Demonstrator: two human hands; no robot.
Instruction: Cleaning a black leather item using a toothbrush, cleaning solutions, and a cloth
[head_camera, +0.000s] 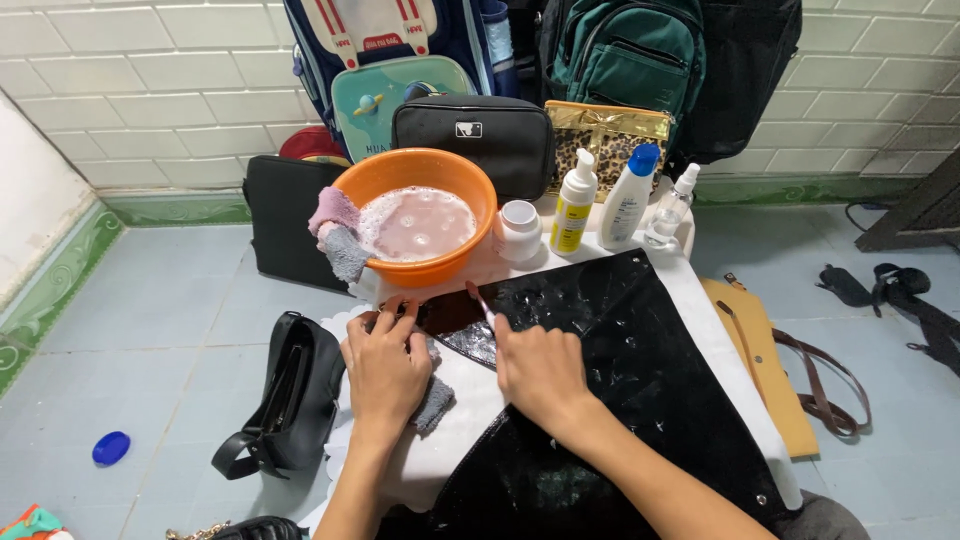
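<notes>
White wall tiles and a pale blue tiled floor frame a small white-covered table (455, 455) where a glossy black bag (610, 370) lies spread flat, wet and beaded with suds. At its upper left corner the left hand (385, 365) presses down, fingers curled over a grey cloth (435, 400) and pinning the bag's dark edge, while the right hand (540, 370) is closed around a small brush (480, 300) with a pinkish handle, its tip angled onto the wet black surface. To scrub this patch well, the left hand should probably hold the edge taut so the bag cannot slide, and the brush should work in short, light strokes so the shiny finish is not scratched. Just beyond the hands sits an orange basin (420, 215) of pinkish soapy water with cloths draped over its rim, then a white jar (518, 230) and a yellow pump bottle (574, 210). A black handbag (290, 395) rests on the floor to the left.
</notes>
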